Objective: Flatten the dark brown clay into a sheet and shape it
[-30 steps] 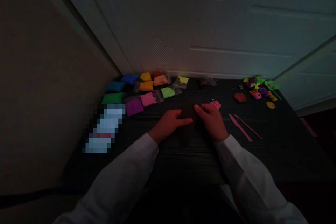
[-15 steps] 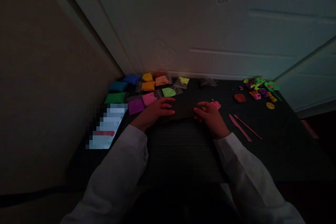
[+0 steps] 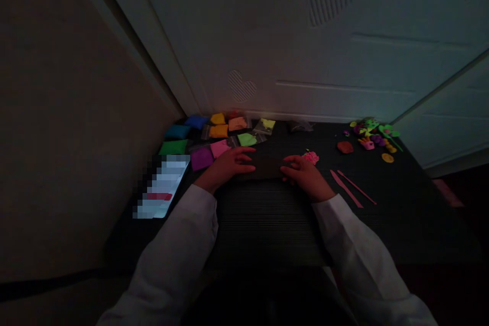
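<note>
A dark, flat, roughly rectangular piece lies crosswise on the black table, barely standing out from it; its material is too dark to make out. At its left end is my left hand, fingers stretched and apart, thumb along the near side. My right hand is at the other end, its slightly bent fingertips and thumb apart by the edge. Whether the fingertips press on the piece is hard to tell. Just behind my right hand sits a small pink textured clump.
Bags of coloured clay, such as a purple bag and a green bag, line the back left. A lit phone lies left. At right are a pink plastic knife, a thin pink stick, a reddish lump and small coloured figures.
The dark piece has gone from tilted between my pinching fingers to lying crosswise. My left hand moved left to its end and spread its fingers; my right fingers have loosened. The view shifted slightly.
</note>
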Demonstrator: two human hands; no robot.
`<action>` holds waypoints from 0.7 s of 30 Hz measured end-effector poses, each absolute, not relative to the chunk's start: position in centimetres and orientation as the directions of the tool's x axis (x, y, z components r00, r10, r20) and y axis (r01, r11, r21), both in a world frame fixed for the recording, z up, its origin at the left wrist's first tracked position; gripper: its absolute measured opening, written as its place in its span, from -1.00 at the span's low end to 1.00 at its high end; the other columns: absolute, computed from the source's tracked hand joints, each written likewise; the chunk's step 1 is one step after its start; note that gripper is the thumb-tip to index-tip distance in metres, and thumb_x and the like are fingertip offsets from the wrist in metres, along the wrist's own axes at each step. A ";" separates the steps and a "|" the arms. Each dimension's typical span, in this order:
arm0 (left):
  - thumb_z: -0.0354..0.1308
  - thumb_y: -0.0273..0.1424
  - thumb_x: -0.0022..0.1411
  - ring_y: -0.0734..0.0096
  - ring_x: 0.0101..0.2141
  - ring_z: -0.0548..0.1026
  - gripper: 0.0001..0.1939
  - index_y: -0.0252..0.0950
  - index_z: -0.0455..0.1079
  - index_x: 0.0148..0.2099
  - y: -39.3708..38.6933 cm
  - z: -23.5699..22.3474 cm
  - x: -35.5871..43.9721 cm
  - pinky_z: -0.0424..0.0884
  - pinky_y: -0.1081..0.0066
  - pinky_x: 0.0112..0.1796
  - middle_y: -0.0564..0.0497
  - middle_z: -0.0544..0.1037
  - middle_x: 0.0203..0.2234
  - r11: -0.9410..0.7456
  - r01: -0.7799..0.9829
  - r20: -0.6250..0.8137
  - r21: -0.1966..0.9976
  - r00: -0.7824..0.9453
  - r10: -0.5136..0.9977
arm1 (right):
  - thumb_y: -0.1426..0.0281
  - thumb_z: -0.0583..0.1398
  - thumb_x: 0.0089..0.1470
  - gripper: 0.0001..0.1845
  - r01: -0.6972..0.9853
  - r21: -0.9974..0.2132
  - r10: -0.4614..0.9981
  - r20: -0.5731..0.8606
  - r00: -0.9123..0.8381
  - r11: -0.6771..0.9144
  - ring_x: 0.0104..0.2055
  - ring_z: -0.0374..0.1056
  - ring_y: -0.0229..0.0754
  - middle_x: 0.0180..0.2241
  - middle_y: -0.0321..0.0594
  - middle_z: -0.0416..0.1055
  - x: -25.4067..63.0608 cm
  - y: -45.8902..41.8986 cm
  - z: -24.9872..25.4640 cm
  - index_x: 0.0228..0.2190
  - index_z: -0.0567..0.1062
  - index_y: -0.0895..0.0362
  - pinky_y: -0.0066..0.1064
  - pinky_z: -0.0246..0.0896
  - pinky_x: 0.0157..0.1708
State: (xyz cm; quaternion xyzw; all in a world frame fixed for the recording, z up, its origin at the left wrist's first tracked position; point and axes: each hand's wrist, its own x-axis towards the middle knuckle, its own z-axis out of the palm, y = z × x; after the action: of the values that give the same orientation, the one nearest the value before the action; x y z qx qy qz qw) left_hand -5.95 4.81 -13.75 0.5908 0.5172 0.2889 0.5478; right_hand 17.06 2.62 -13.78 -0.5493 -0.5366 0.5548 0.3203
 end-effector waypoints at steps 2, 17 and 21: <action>0.28 -0.33 -0.16 0.41 -0.27 0.41 -0.40 -0.21 0.25 0.00 4.9 -14.0 -6.1 0.34 0.38 -0.26 0.03 0.37 -0.27 0.142 0.275 -0.225 0.951 0.300 0.927 | 0.30 0.19 -0.11 -0.65 0.252 -0.939 0.937 -0.286 -0.199 -0.233 -0.66 0.18 -0.43 -0.58 -0.38 0.35 17.2 2.6 -13.8 -0.25 0.29 0.14 -0.59 0.00 -0.70; 0.17 -0.31 -0.01 0.29 -0.06 0.32 -0.43 -0.14 0.18 0.08 -0.9 -12.7 -5.4 0.24 0.26 -0.02 -0.02 0.35 -0.06 -0.089 0.585 -0.141 0.806 0.336 0.931 | 0.22 0.11 -0.03 -0.64 0.633 -0.772 0.959 -0.223 -0.175 -0.063 -0.37 0.37 -0.21 -0.35 -0.22 0.42 19.7 -2.5 -11.2 -0.18 0.35 0.12 -0.39 0.25 -0.38; 0.05 -0.25 0.10 0.29 0.05 0.21 -0.54 -0.09 0.20 0.08 -3.1 -13.0 -5.4 0.11 0.21 0.08 0.01 0.27 0.03 -0.210 0.714 -0.018 0.668 0.297 0.955 | 0.15 0.06 0.02 -0.65 0.700 -0.714 1.000 0.010 -0.001 0.008 -0.16 0.32 -0.15 -0.19 -0.19 0.39 21.8 -6.3 -8.0 -0.21 0.41 0.08 -0.36 0.22 -0.16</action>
State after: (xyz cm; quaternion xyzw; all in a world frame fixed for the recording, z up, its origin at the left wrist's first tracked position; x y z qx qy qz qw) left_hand -5.41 -3.14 -12.98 0.7501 0.5562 0.2054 0.2930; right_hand 21.81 -6.30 -8.04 -0.6500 -0.6538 0.2708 0.2771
